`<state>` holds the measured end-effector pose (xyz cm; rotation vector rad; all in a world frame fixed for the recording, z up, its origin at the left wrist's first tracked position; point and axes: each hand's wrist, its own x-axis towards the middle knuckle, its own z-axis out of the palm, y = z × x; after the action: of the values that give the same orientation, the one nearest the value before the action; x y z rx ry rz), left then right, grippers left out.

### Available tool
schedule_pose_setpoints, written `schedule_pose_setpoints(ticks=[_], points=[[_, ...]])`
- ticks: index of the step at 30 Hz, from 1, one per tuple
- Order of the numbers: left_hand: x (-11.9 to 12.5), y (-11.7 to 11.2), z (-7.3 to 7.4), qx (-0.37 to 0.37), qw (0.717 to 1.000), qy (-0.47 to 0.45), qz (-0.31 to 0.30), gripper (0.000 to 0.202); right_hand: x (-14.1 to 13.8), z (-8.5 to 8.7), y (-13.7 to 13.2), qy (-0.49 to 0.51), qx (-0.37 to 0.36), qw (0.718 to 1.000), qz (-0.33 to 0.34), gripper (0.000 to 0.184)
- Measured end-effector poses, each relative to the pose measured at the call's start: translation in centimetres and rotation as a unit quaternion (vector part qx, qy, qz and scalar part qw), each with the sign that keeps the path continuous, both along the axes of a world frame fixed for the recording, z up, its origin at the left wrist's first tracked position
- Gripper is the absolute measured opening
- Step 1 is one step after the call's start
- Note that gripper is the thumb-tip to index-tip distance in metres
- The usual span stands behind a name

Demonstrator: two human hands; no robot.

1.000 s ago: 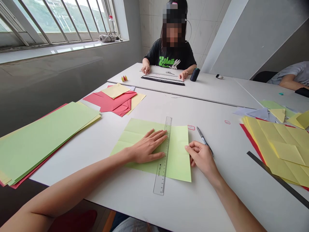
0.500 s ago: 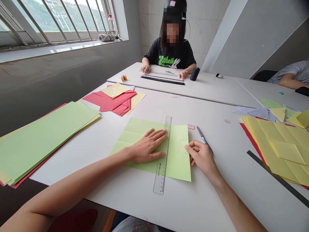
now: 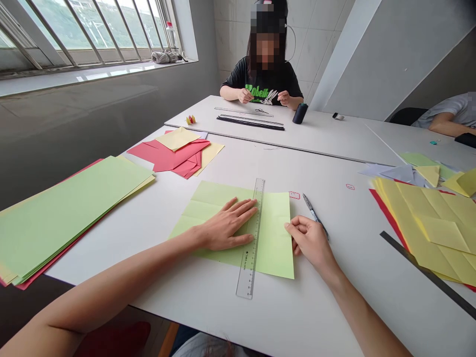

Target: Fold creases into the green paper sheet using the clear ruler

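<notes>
Room: bare surface [image 3: 353, 218] R, betw. pen [image 3: 312, 210] & yellow sheets [image 3: 439, 223]; L, betw. green stack [image 3: 82, 203] & green sheet [image 3: 275, 248], near end barred by L forearm [image 3: 111, 282]. Obstr.: L hand [image 3: 230, 228] + ruler [image 3: 246, 277] on sheet; R hand [image 3: 310, 240], R edge; red paper [image 3: 163, 156] far L.

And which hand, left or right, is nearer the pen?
Right: the right hand is beside the pen, pinching the edge of the green paper; the left hand lies flat farther left, touching the ruler.

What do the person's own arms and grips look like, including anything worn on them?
The left arm and right arm are slim and bare, with no sleeve in view. The left grip and right grip are ungloved; no ring, watch, bracelet or cable shows on either.
</notes>
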<state>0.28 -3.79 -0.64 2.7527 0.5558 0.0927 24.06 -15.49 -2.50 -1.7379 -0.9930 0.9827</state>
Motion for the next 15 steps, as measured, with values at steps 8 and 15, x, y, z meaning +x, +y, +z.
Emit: schedule_pose_setpoints(ticks=[8,15], points=[[-0.07,-0.02,-0.04,0.0,1.0,-0.002,0.002,0.074,-0.08,0.02,0.03,0.0,0.003,1.0,-0.004,0.039],[-0.07,-0.02,-0.04,-0.004,1.0,-0.009,0.001,0.075,0.01,-0.1,0.04,0.003,-0.001,1.0,-0.001,0.04]])
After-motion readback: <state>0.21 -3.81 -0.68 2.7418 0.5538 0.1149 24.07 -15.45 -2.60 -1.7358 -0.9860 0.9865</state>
